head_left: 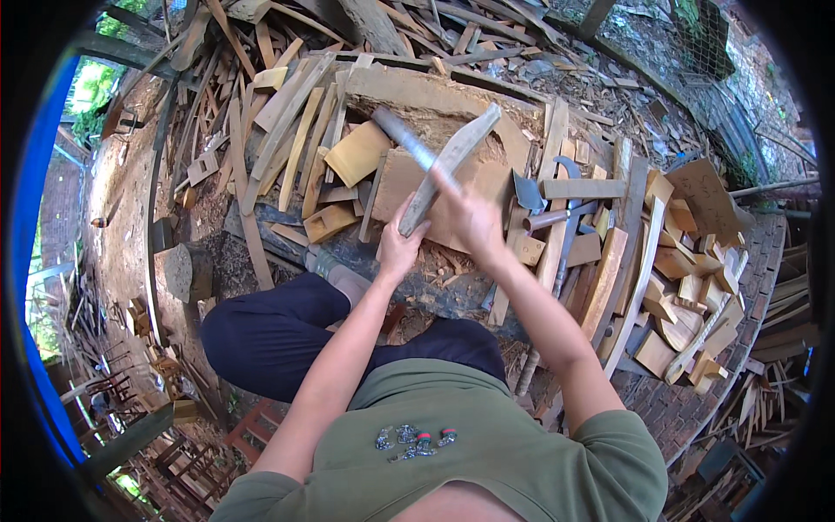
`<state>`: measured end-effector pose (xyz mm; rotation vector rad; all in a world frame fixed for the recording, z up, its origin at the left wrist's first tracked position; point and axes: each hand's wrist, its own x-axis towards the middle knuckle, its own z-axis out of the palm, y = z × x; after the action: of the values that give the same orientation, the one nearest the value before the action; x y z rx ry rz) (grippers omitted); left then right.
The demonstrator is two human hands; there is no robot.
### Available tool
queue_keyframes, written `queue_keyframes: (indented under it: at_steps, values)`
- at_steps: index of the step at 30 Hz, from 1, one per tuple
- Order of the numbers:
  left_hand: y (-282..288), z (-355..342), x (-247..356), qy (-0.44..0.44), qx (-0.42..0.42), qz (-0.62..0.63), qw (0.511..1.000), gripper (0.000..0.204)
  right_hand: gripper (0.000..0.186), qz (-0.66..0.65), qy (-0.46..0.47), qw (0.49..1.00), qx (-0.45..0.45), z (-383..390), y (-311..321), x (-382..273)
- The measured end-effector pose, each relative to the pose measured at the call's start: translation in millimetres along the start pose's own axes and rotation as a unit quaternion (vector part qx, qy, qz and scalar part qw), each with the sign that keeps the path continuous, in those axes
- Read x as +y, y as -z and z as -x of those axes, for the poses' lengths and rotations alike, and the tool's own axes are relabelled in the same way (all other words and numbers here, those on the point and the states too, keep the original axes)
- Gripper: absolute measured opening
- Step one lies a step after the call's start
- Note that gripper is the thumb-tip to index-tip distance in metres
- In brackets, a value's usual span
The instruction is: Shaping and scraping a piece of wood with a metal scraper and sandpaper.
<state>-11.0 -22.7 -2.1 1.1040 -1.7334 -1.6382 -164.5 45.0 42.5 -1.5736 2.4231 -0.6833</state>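
Note:
My left hand (pixel 399 246) is closed around the lower end of a long, weathered grey strip of wood (pixel 461 150), held tilted up and to the right. In my right hand (pixel 474 217) is a straight metal-bladed tool (pixel 404 137), smeared by motion, so its exact kind is unclear. Its blade points up and to the left, crossing near the strip. Below both lies a thick, rough wooden block (pixel 490 184) with a hollowed, splintered top. A yellowish squared wood piece (pixel 357 154) rests just left of the blade.
Right of the block lie a small hatchet-like tool (pixel 528 190) and a curved blue-grey blade (pixel 571 228). Long wood strips (pixel 300 130) stack at the left, offcuts (pixel 683 324) pile at the right. My bent leg (pixel 261 335) is near the block; a log stump (pixel 188 271) stands left.

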Motion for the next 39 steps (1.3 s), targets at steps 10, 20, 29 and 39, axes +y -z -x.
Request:
queue_keyframes:
  at_steps: [10, 20, 29, 39]
  values:
    - [-2, 0, 14, 0.036, -0.015, -0.02, 0.999, 0.056, 0.064, -0.026, -0.037, 0.997, 0.061, -13, -2, 20]
    - [-5, 0, 13, 0.031, -0.016, 0.011, 0.999, 0.058, 0.055, -0.003, -0.062, 0.995, 0.082, -44, 12, 47]
    - [2, 4, 11, 0.04, -0.017, 0.029, 0.999, 0.058, 0.059, 0.02, -0.021, 0.999, 0.036, -30, 18, 33]
    - [-3, 2, 8, 0.008, -0.013, 0.007, 1.0, 0.056, 0.062, 0.023, 0.068, 0.996, 0.045, -10, -6, 33]
